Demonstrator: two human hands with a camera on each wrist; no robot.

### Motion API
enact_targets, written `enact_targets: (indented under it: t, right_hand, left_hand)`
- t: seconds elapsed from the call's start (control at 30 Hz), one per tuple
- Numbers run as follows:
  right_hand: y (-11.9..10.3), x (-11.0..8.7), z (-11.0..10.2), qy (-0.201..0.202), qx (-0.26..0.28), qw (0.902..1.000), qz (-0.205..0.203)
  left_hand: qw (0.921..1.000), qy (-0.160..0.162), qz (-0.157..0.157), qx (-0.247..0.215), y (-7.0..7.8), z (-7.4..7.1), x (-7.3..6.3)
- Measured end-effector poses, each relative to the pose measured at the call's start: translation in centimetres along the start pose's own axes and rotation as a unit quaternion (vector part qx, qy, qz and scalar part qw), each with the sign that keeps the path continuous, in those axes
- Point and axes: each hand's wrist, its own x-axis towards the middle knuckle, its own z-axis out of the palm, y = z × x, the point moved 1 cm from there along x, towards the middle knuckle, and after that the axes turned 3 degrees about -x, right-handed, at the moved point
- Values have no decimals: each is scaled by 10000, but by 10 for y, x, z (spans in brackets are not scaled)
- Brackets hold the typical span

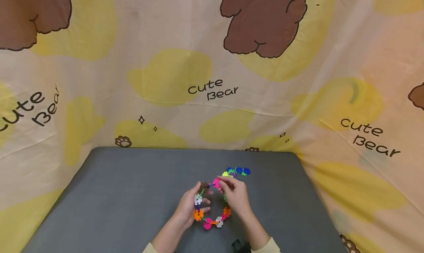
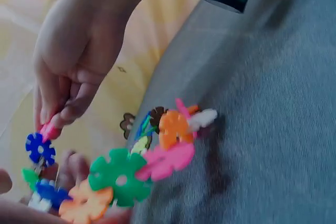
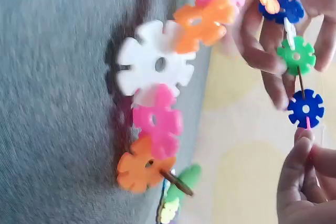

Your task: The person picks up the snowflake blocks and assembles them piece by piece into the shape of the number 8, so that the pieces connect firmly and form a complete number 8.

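A curved chain of notched plastic flower discs in several colours hangs between the hands, with an orange disc (image 1: 198, 214) and a white disc (image 1: 219, 221) along it. My left hand (image 1: 186, 206) holds the chain's left side, some fingers behind it, near blue and green discs (image 3: 296, 55). My right hand (image 1: 237, 197) pinches a pink disc (image 1: 216, 183) between thumb and fingertips. That pink disc touches a blue disc (image 2: 40, 149) and mostly hides in the fingers. At the lower part of the right wrist view, a brown disc (image 3: 177, 183) and a green disc (image 3: 189, 178) end the hanging side.
More blue, green, yellow and purple discs (image 1: 239, 170) lie on the grey table (image 1: 132, 194) behind the right hand. A patterned cloth (image 1: 165, 76) hangs behind and beside the table. A black object (image 1: 240, 246) shows by the right forearm.
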Motion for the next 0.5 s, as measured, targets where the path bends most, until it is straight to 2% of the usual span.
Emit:
enact_targets:
  t: [0.07, 0.13, 0.23, 0.37, 0.5]
  right_hand:
    - [1, 3, -3, -150, -109, 9997, 132]
    - [14, 6, -2, -263, -179, 9994, 159]
    - [21, 9, -1, -563, -167, 9981, 195]
    - [22, 9, 2, -950, -56, 9951, 265]
    - [20, 9, 5, -1129, -226, 9933, 137]
  left_hand:
    - [9995, -112, 74, 292, 0, -1, 0]
    - [9973, 2, 232, 693, -1, -1, 1]
    - [9935, 186, 467, 1019, -3, -1, 3]
    - [9908, 213, 710, 1131, -6, 0, 6]
    - [9871, 490, 895, 1237, -7, 0, 7]
